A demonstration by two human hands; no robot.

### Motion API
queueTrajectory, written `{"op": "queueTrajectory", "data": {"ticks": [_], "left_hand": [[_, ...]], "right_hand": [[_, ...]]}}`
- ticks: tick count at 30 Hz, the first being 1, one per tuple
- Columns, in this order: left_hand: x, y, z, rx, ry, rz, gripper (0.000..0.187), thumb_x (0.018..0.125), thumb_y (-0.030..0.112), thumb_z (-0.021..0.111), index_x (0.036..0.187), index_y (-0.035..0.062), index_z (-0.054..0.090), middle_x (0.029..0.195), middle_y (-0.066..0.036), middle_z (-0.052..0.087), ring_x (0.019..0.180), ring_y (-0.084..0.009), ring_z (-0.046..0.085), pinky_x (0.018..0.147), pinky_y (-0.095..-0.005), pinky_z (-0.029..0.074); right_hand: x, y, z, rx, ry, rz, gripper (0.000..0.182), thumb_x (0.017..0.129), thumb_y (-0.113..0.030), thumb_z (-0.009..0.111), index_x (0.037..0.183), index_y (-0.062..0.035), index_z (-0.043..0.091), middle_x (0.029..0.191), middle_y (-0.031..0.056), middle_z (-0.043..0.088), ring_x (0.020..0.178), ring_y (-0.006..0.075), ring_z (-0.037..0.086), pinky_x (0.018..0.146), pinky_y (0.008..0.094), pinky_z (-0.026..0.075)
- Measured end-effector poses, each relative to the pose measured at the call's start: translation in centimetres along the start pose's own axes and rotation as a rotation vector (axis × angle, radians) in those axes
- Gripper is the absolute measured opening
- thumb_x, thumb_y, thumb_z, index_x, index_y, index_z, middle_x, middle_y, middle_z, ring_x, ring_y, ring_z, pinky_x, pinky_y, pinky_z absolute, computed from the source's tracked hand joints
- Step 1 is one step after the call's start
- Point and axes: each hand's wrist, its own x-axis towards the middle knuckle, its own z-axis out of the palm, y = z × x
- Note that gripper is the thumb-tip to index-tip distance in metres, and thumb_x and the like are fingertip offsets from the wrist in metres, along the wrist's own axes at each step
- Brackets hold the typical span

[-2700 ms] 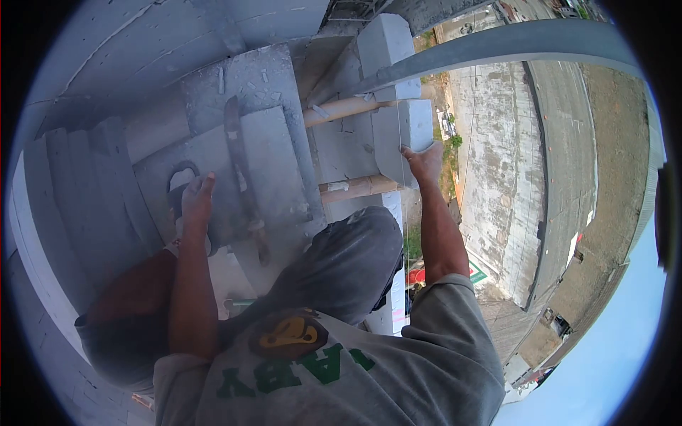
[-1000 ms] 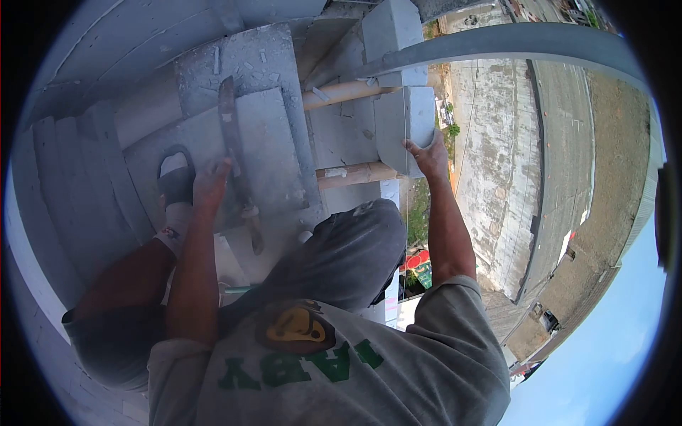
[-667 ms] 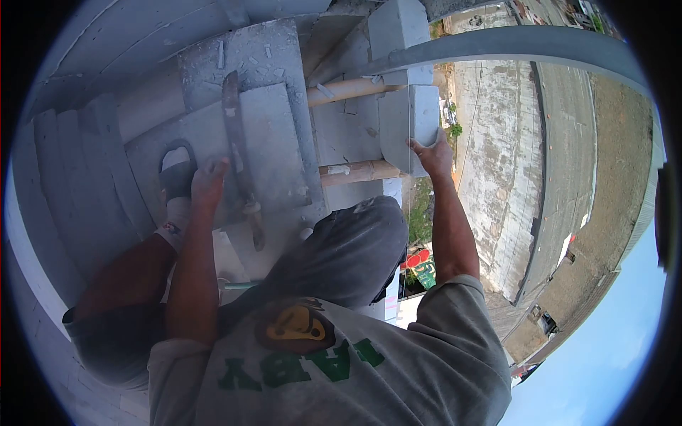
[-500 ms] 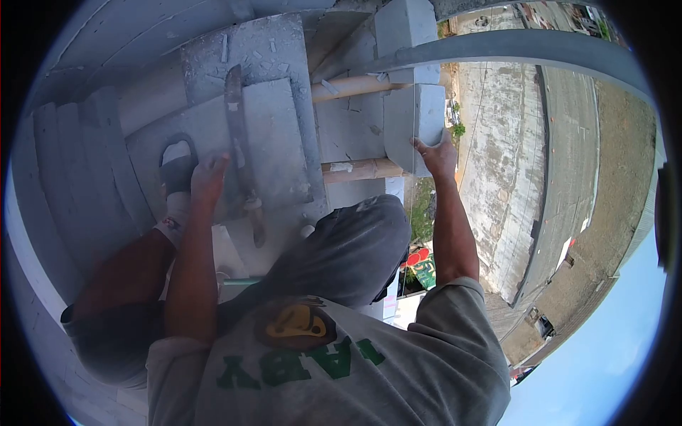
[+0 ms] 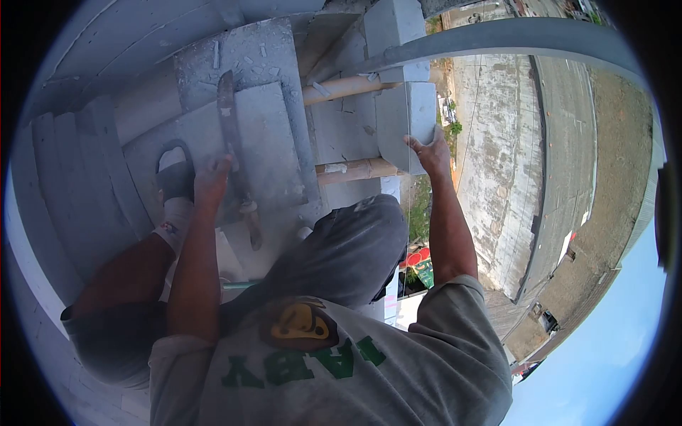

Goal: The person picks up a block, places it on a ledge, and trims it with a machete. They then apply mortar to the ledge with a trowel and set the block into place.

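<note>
My right hand (image 5: 431, 150) grips the near end of a pale grey block (image 5: 405, 117), its thumb on one face and its fingers on the outer side. The block stands at the wall's outer edge, beside another block (image 5: 394, 35). My left hand (image 5: 213, 179) is closed at my left foot, beside a long saw-like blade (image 5: 229, 121); what it holds, if anything, I cannot make out. The blade, with its worn handle (image 5: 251, 213), lies across a flat grey slab (image 5: 266, 135).
Two round poles (image 5: 344, 87) (image 5: 359, 170) run from the platform to the wall. A grey curved bar (image 5: 511, 37) crosses above the blocks. Block chips lie on a dusty board (image 5: 249, 53). Beyond the edge, a roof (image 5: 497, 170) lies far below.
The view has shifted slightly, so the board, slab and blocks appear a little further left. My right hand stays on the block, and my left hand remains beside the blade.
</note>
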Motion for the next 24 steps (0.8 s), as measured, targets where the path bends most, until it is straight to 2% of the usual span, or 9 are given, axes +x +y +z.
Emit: {"op": "queueTrajectory", "data": {"ticks": [1,3,6,8,13,17,20,22,24], "left_hand": [[0.4,1.0,-0.5,0.006,-0.008,0.023,0.028,0.089,0.016,0.06,0.116,0.0128,0.061,0.102,-0.017,0.064,0.092,-0.0398,0.062,0.078,-0.0471,0.05],[1.3,3.2,-1.7,-0.309,-0.081,-0.525,0.038,0.091,0.039,0.06,0.11,0.0062,0.066,0.1,-0.019,0.066,0.096,-0.039,0.063,0.082,-0.0455,0.048],[2.0,3.4,-2.1,-0.258,-0.086,-0.45,0.057,0.09,0.055,0.055,0.107,0.0028,0.069,0.099,-0.02,0.067,0.098,-0.0381,0.063,0.085,-0.0446,0.046],[3.0,3.5,-2.7,-0.157,-0.129,-0.412,0.056,0.091,0.054,0.055,0.109,0.0028,0.068,0.099,-0.02,0.067,0.099,-0.0376,0.063,0.087,-0.0443,0.046],[5.4,4.0,-4.1,0.022,-0.051,-0.348,0.056,0.091,0.051,0.057,0.116,0.0016,0.067,0.108,-0.023,0.066,0.104,-0.037,0.062,0.092,-0.043,0.045],[7.4,7.9,-6.8,0.038,-0.2,-0.232,0.056,0.091,0.049,0.057,0.118,0.001,0.066,0.111,-0.023,0.066,0.103,-0.0372,0.063,0.092,-0.044,0.045],[9.6,9.0,-7.5,0.195,-0.31,-0.137,0.053,0.092,0.044,0.059,0.12,0.0,0.065,0.111,-0.019,0.068,0.1,-0.0319,0.064,0.09,-0.042,0.047],[10.6,10.3,-7.4,0.023,-0.333,-0.112,0.044,0.092,0.039,0.066,0.117,0.0031,0.067,0.097,-0.005,0.062,0.088,-0.0154,0.055,0.081,-0.0318,0.043],[11.4,12.1,-7.4,0.093,-0.375,-0.074,0.044,0.092,0.038,0.066,0.117,0.0023,0.067,0.098,-0.005,0.062,0.088,-0.0157,0.055,0.082,-0.0323,0.043]], "right_hand": [[0.2,0.7,-0.1,0.011,0.007,-0.027,0.092,0.075,-0.046,0.082,0.139,0.0074,0.043,0.129,0.0302,0.057,0.12,0.0416,0.058,0.1,0.0462,0.046],[1.3,3.3,1.2,0.151,0.005,-0.041,0.083,0.081,-0.043,0.078,0.139,0.0061,0.045,0.128,0.0302,0.058,0.119,0.0416,0.058,0.1,0.0461,0.046],[0.1,3.4,-0.4,0.285,0.037,0.027,0.068,0.089,-0.039,0.069,0.138,0.0031,0.048,0.125,0.0297,0.061,0.119,0.0413,0.059,0.1,0.0454,0.046],[-0.9,4.9,-0.5,0.285,0.101,0.108,0.061,0.095,-0.042,0.059,0.14,-0.0027,0.049,0.126,0.0257,0.063,0.119,0.0381,0.06,0.102,0.0429,0.045],[-5.2,8.5,-1.6,0.343,0.228,0.257,0.049,0.096,-0.036,0.057,0.134,-0.005,0.055,0.126,0.0245,0.063,0.12,0.0395,0.059,0.103,0.0439,0.044],[-9.4,12.2,-0.3,0.532,0.32,0.442,0.042,0.095,-0.033,0.056,0.129,-0.0079,0.062,0.123,0.0234,0.064,0.118,0.0401,0.059,0.103,0.0456,0.044],[-12.7,13.1,1.0,0.588,0.366,0.56,0.039,0.095,-0.033,0.055,0.125,-0.0095,0.063,0.12,0.0224,0.066,0.116,0.0397,0.06,0.102,0.0457,0.044],[-14.2,13.8,2.6,0.628,0.389,0.603,0.038,0.095,-0.034,0.054,0.124,-0.0097,0.064,0.119,0.022,0.066,0.115,0.0393,0.061,0.1,0.0461,0.045],[-15.1,14.3,4.1,0.66,0.374,0.598,0.037,0.096,-0.035,0.053,0.121,-0.0107,0.065,0.117,0.021,0.067,0.112,0.0387,0.062,0.096,0.0474,0.047]]}}
